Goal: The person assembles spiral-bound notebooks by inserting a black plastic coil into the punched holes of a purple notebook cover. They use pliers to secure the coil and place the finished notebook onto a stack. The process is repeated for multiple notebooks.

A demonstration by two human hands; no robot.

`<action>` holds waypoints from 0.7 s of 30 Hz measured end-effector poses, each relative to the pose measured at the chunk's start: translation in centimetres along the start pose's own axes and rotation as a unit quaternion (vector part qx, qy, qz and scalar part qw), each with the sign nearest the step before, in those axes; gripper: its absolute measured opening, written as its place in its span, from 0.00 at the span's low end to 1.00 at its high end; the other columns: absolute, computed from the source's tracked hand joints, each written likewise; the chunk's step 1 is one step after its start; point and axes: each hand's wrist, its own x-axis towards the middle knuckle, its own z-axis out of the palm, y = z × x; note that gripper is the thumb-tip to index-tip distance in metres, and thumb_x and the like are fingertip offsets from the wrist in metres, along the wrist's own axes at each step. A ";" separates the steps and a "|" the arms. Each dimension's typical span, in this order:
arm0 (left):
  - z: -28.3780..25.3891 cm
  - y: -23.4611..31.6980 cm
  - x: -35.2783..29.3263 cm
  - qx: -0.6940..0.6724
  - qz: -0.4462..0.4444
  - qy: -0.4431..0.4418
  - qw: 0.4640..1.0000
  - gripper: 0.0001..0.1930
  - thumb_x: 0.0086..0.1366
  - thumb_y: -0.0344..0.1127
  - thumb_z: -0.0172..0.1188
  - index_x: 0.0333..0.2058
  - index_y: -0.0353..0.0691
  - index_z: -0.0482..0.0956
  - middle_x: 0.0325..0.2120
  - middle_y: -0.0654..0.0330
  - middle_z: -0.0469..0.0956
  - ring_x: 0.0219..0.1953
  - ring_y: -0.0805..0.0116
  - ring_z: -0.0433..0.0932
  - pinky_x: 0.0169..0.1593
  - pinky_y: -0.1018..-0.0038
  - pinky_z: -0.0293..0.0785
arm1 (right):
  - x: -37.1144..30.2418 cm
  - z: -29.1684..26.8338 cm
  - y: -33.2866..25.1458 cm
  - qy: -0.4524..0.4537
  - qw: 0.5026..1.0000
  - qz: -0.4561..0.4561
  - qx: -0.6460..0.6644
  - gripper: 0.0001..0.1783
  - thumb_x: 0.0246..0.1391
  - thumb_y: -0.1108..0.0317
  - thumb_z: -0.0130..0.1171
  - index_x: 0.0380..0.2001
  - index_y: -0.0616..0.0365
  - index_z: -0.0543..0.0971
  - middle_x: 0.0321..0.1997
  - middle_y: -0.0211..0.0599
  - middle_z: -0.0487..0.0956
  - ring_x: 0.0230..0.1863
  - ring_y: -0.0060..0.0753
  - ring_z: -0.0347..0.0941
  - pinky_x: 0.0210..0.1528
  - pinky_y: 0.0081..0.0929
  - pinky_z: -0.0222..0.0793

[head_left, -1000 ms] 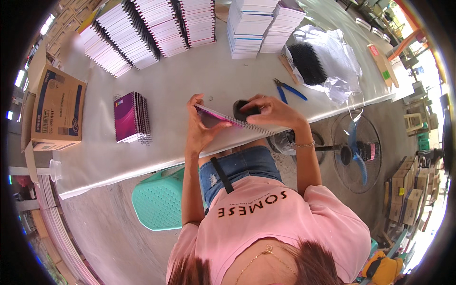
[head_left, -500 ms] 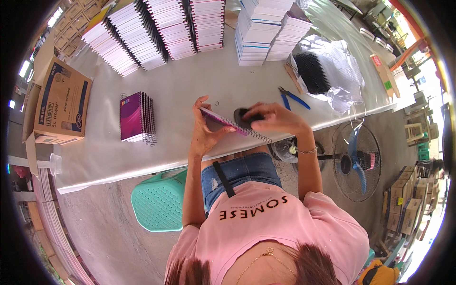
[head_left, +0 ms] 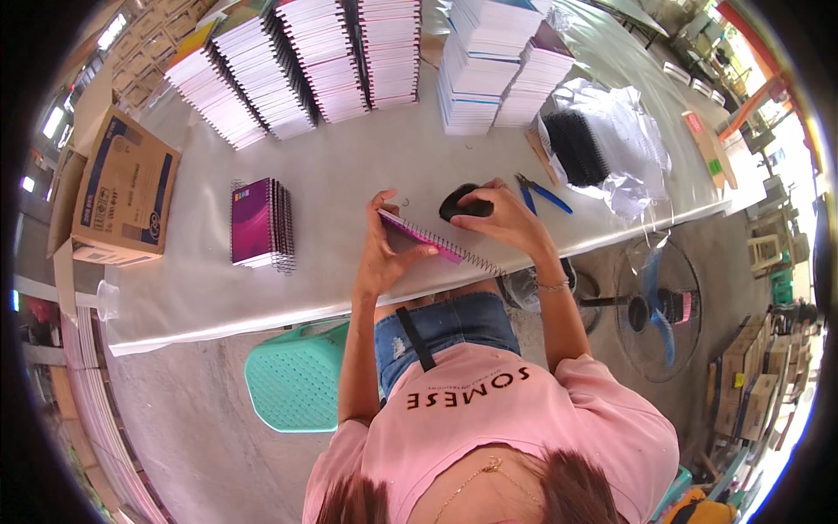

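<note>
My left hand [head_left: 384, 253] is closed round a small purple notebook [head_left: 419, 234], tilted above the table near its front edge. A dark wire spiral [head_left: 480, 263] runs along the notebook's edge, and its loose end sticks out past the corner toward my right forearm. My right hand [head_left: 511, 218] grips a black, rounded object [head_left: 464, 202] whose kind I cannot make out. That object is just off the notebook's far side, apart from it. Blue-handled cutting pliers [head_left: 545, 194] lie on the table beyond my right hand.
At left stands a stack of purple spiral notebooks [head_left: 253, 223] beside an open cardboard box [head_left: 127, 188]. Tall rows of bound books [head_left: 319, 65] and white paper stacks [head_left: 476, 83] line the back. Black spirals [head_left: 574, 147] rest on crumpled wrapping; a fan [head_left: 656, 306] stands right.
My right hand has drawn the black object away from the notebook's spiral edge, so a gap now shows between them. My left hand still holds the notebook. The whole view has shifted slightly.
</note>
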 end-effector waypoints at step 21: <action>-0.5 -0.1 -0.3 0.006 0.010 -0.007 1.000 0.52 0.40 0.39 0.83 0.61 0.45 0.59 0.50 0.58 0.66 0.49 0.60 0.68 0.55 0.67 0.68 | 0.1 0.2 -4.2 -0.138 0.970 -0.033 0.198 0.22 0.52 0.59 0.71 0.47 0.61 0.82 0.48 0.31 0.74 0.46 0.22 0.70 0.47 0.19 0.66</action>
